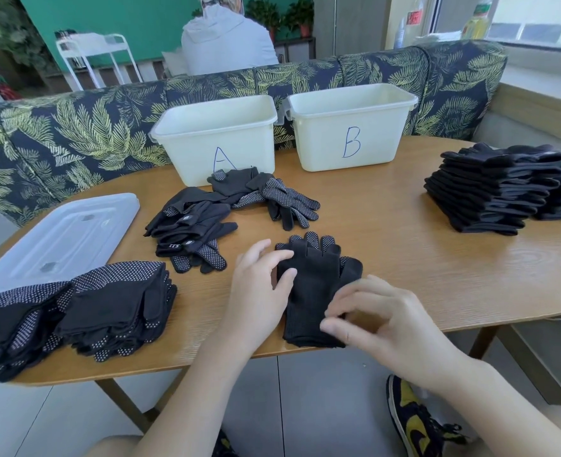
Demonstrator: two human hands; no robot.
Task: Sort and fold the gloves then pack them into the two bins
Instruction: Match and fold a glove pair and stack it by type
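Note:
A pair of black dotted gloves (315,282) lies flat near the table's front edge, fingers pointing away from me. My left hand (259,285) rests on its left side with fingers spread. My right hand (378,318) pinches the cuff end of this pair. Loose unsorted gloves (193,225) lie in a heap left of centre, with more loose gloves (272,196) in front of bin A (216,133). Bin B (351,123) stands to its right. Folded dotted gloves (114,308) are stacked at the front left. Plain black folded gloves (493,189) are stacked at the right.
A translucent lid (61,235) lies on the wooden table (388,225) at the left. A leaf-patterned sofa back (74,133) runs behind the bins, and a person in a grey hoodie (226,37) sits beyond it. My shoe (411,420) shows below the table.

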